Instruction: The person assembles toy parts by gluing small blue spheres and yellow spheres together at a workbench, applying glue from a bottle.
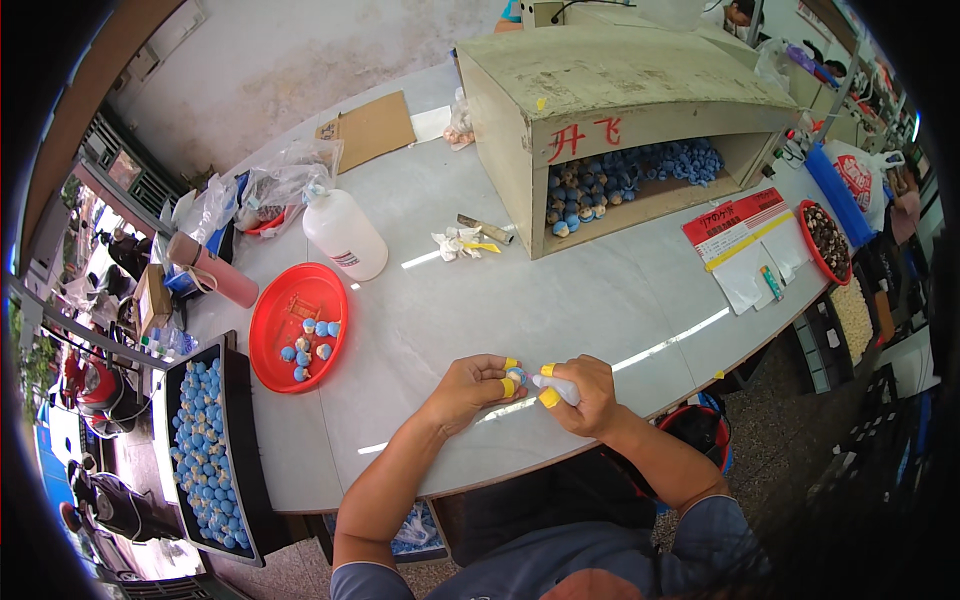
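Note:
Over the near part of the grey table (440, 240), my left hand (472, 388) pinches a small blue piece (515, 376) between thumb and fingers. My right hand (588, 398) is wrapped round a small whitish squeeze bottle (562, 385), its tip pointing left, close to the blue piece. Yellow tape covers fingertips on both hands. The fingers hide much of the blue piece. Left of my hands sits a red plastic tray (262, 345) with several small blue-and-cream balls (302, 356) in it.
A black bin (232, 440) full of blue balls stands at the left edge. Behind the tray are a white jug (345, 235) and a pink flask (215, 270). A beige box (500, 150) holding blue pieces stands at the back, with papers (745, 255) and a red bowl (826, 243) to its right.

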Available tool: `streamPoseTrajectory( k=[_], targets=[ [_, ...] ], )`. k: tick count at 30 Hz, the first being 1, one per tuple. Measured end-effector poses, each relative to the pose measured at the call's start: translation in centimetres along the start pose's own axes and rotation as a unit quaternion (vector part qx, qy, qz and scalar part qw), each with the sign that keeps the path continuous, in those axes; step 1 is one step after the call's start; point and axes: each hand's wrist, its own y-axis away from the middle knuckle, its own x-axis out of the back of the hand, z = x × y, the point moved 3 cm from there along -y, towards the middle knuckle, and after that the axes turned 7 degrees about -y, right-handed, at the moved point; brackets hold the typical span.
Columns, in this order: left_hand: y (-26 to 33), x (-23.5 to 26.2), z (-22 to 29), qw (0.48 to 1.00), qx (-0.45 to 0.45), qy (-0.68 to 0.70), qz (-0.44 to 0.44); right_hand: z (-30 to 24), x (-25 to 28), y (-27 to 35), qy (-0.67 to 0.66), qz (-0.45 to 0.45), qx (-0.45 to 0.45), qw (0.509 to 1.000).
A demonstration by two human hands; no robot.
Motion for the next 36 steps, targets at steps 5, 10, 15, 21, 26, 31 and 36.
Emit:
streamPoseTrajectory(
  k=[5, 10, 15, 21, 26, 31, 36],
  targets=[
    [0.1, -0.2, 0.2, 1.000, 0.008, -0.012, 0.001, 0.2, -0.4, -0.1, 0.007, -0.015, -0.007, 1.000],
    [0.0, 0.0, 0.1, 1.000, -0.002, -0.013, 0.003, 0.2, 0.2, 0.4, -0.001, -0.002, -0.004, 1.000],
    [0.0, 0.0, 0.1, 1.000, -0.004, -0.006, 0.006, 0.0, -0.2, 0.0, 0.008, -0.015, 0.003, 1.000],
    [0.0, 0.3, 0.1, 1.000, 0.014, -0.005, 0.018, 0.0, 0.8, 0.6, -0.020, 0.035, -0.011, 0.999],
    [0.2, 0.5, 0.6, 0.999, 0.031, 0.015, 0.022, 0.3, 1.4, 0.9, -0.064, 0.075, -0.037, 0.994],
    [-0.1, 0.2, 0.8, 0.999, 0.033, 0.030, 0.004, 1.1, 3.2, 1.9, -0.201, 0.115, -0.206, 0.951],
    [-0.4, 0.2, 0.9, 0.999, 0.026, 0.005, 0.018, 1.4, 8.1, 2.5, -0.179, 0.060, -0.366, 0.911]
  ],
)
